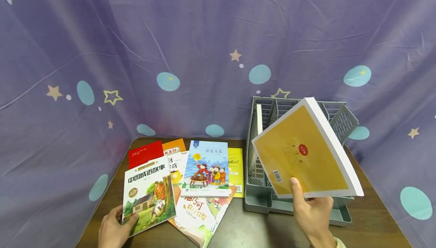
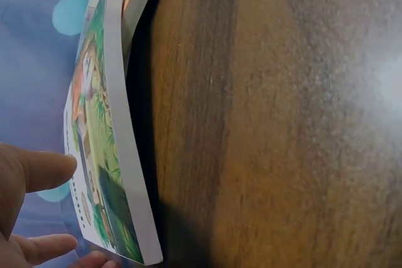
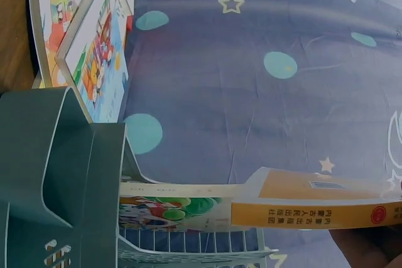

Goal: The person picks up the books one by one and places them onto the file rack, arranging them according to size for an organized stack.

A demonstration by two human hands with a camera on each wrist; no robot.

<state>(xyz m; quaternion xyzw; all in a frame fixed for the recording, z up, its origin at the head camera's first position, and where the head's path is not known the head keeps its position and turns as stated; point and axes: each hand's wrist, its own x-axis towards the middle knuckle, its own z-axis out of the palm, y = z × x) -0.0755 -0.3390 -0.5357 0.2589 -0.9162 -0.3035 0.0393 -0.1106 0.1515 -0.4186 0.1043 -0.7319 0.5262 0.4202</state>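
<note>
My left hand [image 1: 115,228] pinches the lower left edge of a storybook [image 1: 150,195] with a green picture cover, thumb on the cover. The book lies tilted at the front left of a pile. My right hand [image 1: 311,214] holds up a thick book [image 1: 299,153] by its lower edge, its yellow back cover facing me and thumb on that cover. This book is tilted in front of a grey desktop book rack [image 1: 257,197]. A light-edged book [image 1: 257,127] stands upright in the rack's left slot; its colourful cover [image 3: 169,211] shows in the right wrist view.
Left of the rack lie a blue picture book [image 1: 207,168], a white-covered book [image 1: 195,217], a yellow book [image 1: 238,172], a red book [image 1: 144,153] and an orange book [image 1: 175,144], overlapping on the wooden table [image 1: 252,227]. A purple patterned curtain [image 1: 204,89] hangs behind.
</note>
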